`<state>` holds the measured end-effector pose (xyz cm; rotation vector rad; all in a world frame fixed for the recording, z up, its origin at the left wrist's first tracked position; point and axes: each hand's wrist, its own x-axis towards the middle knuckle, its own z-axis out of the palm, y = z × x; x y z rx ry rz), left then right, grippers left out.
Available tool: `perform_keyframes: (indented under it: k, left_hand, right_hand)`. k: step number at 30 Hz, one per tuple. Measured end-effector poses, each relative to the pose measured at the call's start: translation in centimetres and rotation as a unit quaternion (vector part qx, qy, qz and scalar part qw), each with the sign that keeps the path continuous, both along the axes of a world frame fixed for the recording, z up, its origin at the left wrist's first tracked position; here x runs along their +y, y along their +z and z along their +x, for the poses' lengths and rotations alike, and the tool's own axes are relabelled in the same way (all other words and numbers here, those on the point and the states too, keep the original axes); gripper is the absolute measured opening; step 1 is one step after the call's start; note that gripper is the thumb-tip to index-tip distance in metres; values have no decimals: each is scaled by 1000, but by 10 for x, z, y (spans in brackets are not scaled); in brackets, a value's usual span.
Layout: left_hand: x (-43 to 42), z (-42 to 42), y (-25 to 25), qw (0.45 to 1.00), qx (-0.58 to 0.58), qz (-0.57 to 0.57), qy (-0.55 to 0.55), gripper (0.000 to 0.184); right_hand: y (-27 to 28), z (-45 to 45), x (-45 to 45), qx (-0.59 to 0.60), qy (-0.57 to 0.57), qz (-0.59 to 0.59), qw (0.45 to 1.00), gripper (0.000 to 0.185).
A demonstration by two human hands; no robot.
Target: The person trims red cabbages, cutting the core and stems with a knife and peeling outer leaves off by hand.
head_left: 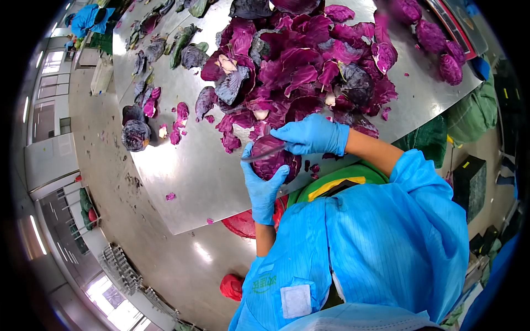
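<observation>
Here, the blue-gloved left hand (261, 186) cups a red cabbage head (276, 165) near the edge of the metal table (187, 187), thumb and fingers spread around it; the blue-gloved right hand (313, 135) is clenched on a knife (265, 154), its blade held across the cabbage, contact hard to tell, and a heap of loose red cabbage leaves (298, 69) lies just beyond

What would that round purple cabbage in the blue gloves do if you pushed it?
The cabbage would probably roll if the left hand let go, since it looks round. It seems tightly packed, so it's likely firm rather than floppy.
</observation>
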<state>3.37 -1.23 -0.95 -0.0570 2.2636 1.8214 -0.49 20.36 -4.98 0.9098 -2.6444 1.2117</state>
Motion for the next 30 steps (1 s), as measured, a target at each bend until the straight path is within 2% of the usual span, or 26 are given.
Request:
perform_keyframes:
  k: [2,3,4,6,8,9,10,12,15,18,19,22,23,26,29,30]
  left_hand:
    - [-1,2,2,998,42,-40,-1,99]
    - [-7,7,-3,998,43,-54,-14,103]
    - [-5,13,1,994,67,-81,-42,106]
    - [-7,24,-6,987,114,-105,-42,106]
    - [-8,30,-13,991,88,-93,28,107]
    - [-9,31,-15,991,75,-87,65,107]
    - [-7,30,-11,992,65,-83,64,106]
    - [-4,22,-3,995,48,-73,57,106]
    - [-10,14,-10,991,93,-100,2,104]
    - [-18,11,-11,990,85,-106,-21,103]
    - [-18,11,-8,993,70,-92,-19,103]
    - [-16,7,-2,998,29,-39,-28,103]
    - [-18,5,-5,998,31,-37,-36,104]
    - [-17,6,-3,997,42,-33,-50,107]
    - [-14,10,-3,993,83,-59,-58,111]
    - [-13,12,-2,990,102,-73,-62,113]
  right_hand:
    - [-1,0,-6,64,-22,93,993,33]
    - [-7,-12,-1,77,-73,154,982,20]
    - [-21,-28,10,74,-112,145,980,11]
    - [-25,-46,33,110,-216,108,964,11]
    - [9,-45,38,22,-276,-14,961,17]
    - [20,-39,40,21,-230,-26,973,28]
    - [23,-31,40,-31,-157,-27,987,37]
    - [36,-11,19,-223,-19,-160,961,49]
    - [32,-7,-3,-267,84,-123,952,58]
    - [20,-13,-7,-240,107,-128,956,57]
    - [14,-15,-8,-139,111,-105,979,56]
    - [21,-13,-9,-32,101,40,994,52]
    - [17,-13,-13,48,86,63,993,45]
    - [8,-11,-19,140,61,135,979,30]
    - [0,-26,-18,190,32,133,972,17]
    - [-3,-32,-17,190,-14,145,971,13]
